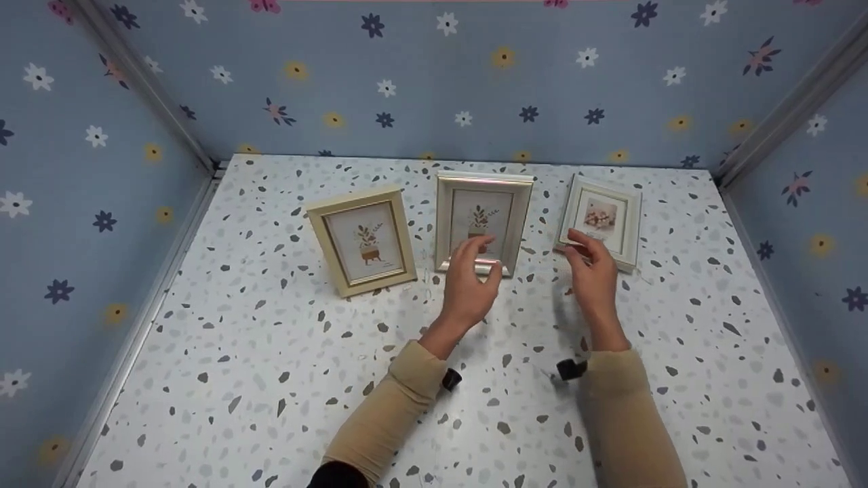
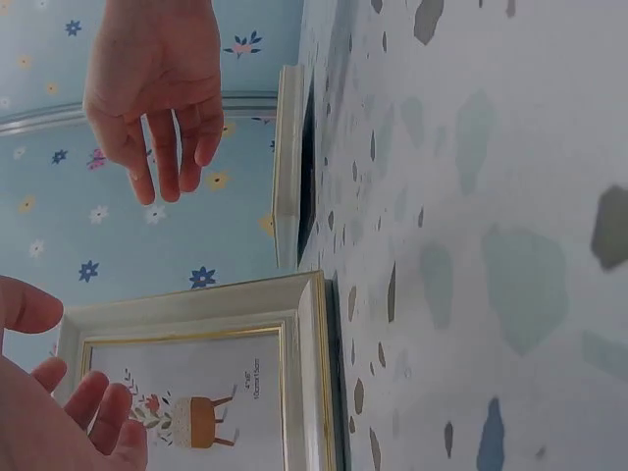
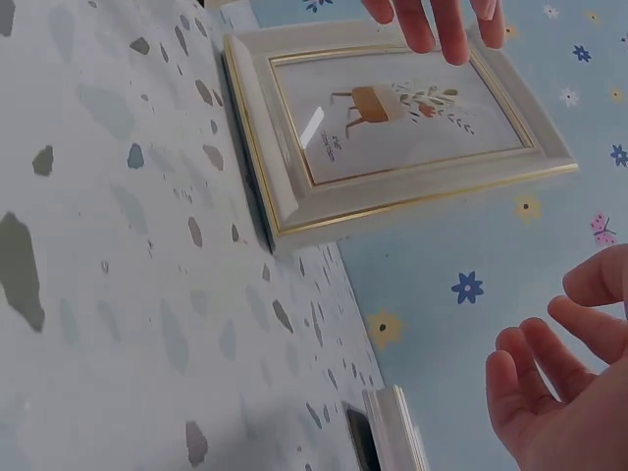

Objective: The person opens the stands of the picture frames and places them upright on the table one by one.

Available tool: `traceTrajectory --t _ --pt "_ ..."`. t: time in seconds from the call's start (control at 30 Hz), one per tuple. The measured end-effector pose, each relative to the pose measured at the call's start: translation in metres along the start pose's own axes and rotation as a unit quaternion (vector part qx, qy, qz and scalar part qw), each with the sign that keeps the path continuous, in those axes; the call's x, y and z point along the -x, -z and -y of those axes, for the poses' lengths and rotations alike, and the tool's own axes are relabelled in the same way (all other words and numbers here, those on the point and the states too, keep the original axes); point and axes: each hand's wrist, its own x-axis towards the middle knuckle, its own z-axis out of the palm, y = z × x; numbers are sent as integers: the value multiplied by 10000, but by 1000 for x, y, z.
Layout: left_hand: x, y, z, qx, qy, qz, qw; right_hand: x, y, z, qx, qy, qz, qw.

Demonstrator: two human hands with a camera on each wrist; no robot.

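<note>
My left hand point(image 1: 470, 285) hovers before a silvery-white picture frame point(image 1: 485, 177) standing upright in the middle, and hides part of its lower picture. Its fingers are loosely bent and hold nothing. To the right, my right hand point(image 1: 595, 274) is also empty, fingers relaxed, close to the near-left edge of a smaller white picture frame point(image 1: 632, 230), which lies face up. Seen side-on in the left wrist view, that small frame point(image 2: 287, 167) is low on the table. Both palms face each other, with the middle frame point(image 3: 392, 201) beyond them in the right wrist view.
A cream picture frame point(image 1: 330, 237) with a potted-plant print stands at the left, turned slightly inward. All three frames rest on a white speckled tabletop point(image 1: 258, 407). Blue flower-patterned walls point(image 1: 434, 88) enclose the back and both sides.
</note>
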Motion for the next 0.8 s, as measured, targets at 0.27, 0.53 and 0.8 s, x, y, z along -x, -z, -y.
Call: traceTrajectory --t 0.27,0.53,0.8 --pt "-5 -34 -7 409 198 988 9941 -2 28 -9 263 -341 -274 9987" --pt "-15 -65 -13 506 510 1663 9835 -6 53 -19 526 -679 -419 9954" --pt "-32 -92 -16 143 754 1969 9774 -13 77 -32 441 -1358 -432 9888"
